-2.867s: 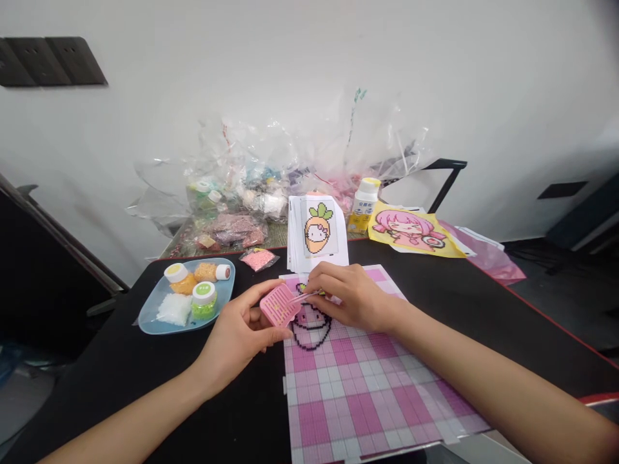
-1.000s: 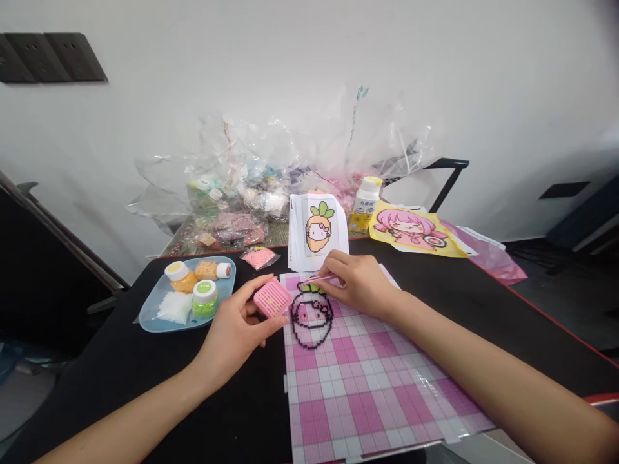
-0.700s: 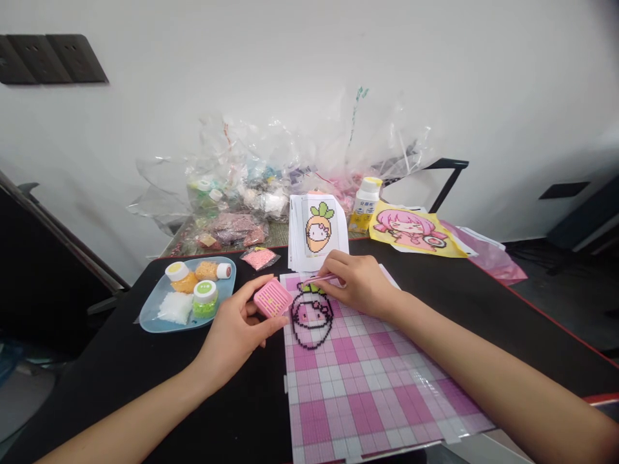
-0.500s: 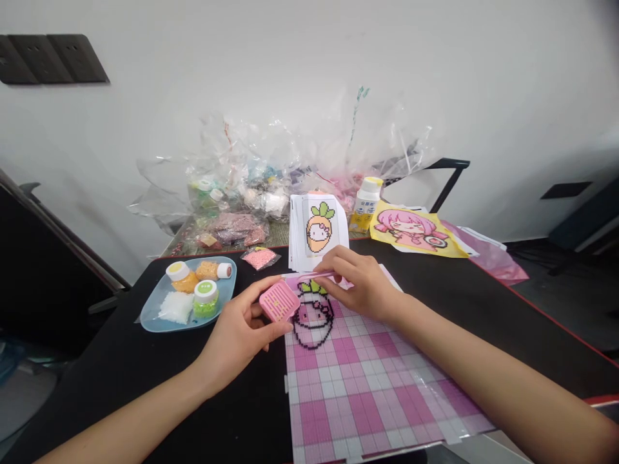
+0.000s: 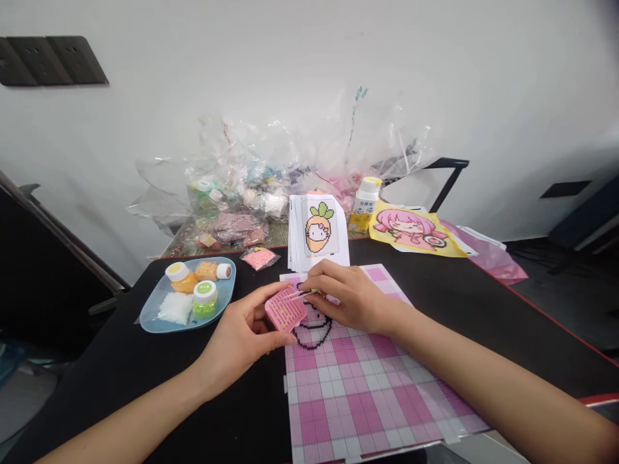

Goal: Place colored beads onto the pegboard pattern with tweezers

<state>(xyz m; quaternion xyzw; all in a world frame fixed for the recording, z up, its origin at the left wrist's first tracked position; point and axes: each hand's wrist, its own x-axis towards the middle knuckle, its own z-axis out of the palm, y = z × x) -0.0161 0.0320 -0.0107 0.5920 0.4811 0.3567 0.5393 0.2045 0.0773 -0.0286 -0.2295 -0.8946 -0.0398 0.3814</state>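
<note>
My left hand (image 5: 244,325) is closed on a small pink ribbed bead tray (image 5: 286,310), tilted toward me, with a few yellowish beads in its grooves. My right hand (image 5: 345,296) pinches pink tweezers (image 5: 298,294), whose tips reach over the tray's ribs; whether they grip a bead is too small to tell. Beneath both hands lies a pegboard (image 5: 358,386) over a pink and white checked pattern. Black beads (image 5: 313,345) on it form a rounded outline, partly hidden by my right hand.
A blue plate (image 5: 159,325) at the left bears a bag of white beads (image 5: 176,308) and small jars (image 5: 206,299). A printed carrot-character picture (image 5: 318,229) leans behind the board. Farther back are a white bottle (image 5: 366,203), a yellow-backed picture (image 5: 411,229) and plastic bags (image 5: 271,154).
My right hand has moved left and slightly down from the board's upper part, bringing the tweezers over the tray. The tray has shifted slightly right and down in my left hand.
</note>
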